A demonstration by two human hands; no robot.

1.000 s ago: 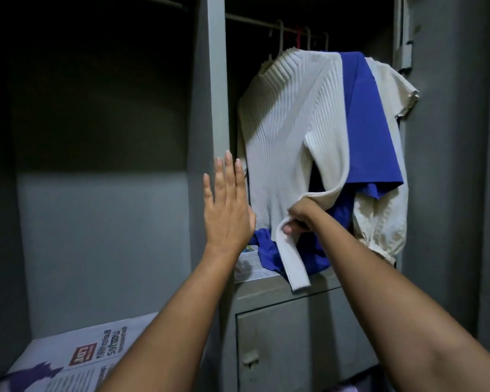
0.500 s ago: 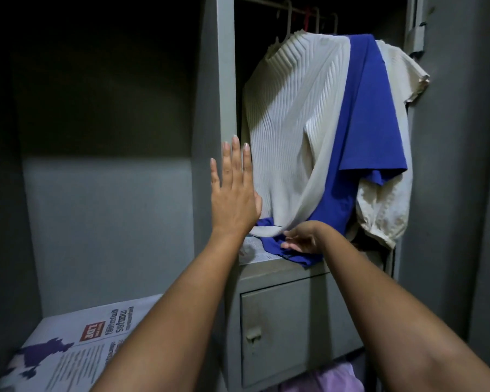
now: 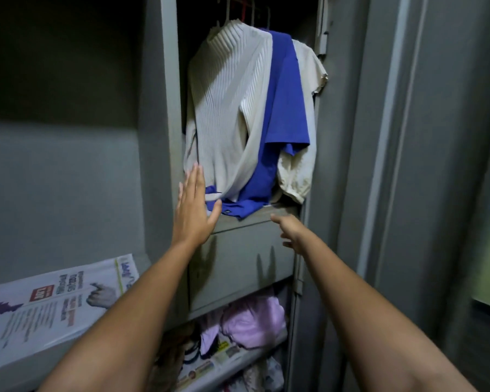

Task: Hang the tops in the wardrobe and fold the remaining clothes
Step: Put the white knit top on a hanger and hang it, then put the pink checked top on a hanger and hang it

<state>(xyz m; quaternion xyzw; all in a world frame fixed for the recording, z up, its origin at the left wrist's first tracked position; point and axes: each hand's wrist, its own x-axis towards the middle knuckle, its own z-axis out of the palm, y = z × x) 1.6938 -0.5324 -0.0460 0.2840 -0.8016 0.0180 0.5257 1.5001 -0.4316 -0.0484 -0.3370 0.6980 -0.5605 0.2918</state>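
Observation:
Three tops hang on hangers in the narrow grey wardrobe compartment: a white ribbed top (image 3: 227,108) in front, a blue top (image 3: 286,108) behind it, and a cream top (image 3: 303,154) at the right. Their lower ends bunch on the shelf above a drawer (image 3: 238,264). My left hand (image 3: 194,207) is flat with straight fingers, beside the lower left edge of the white top, against the wardrobe post. My right hand (image 3: 290,232) is in front of the drawer's upper right corner, fingers loose, holding nothing.
The grey wardrobe post (image 3: 164,108) stands left of the tops; the open door (image 3: 408,165) is at the right. A newspaper-lined shelf (image 3: 54,304) lies lower left. Pink and other clothes (image 3: 252,321) sit on a shelf below the drawer.
My right hand let go of the white top's sleeve end, left the clothes and dropped in front of the drawer. My left hand stayed flat by the post. The view tilted down.

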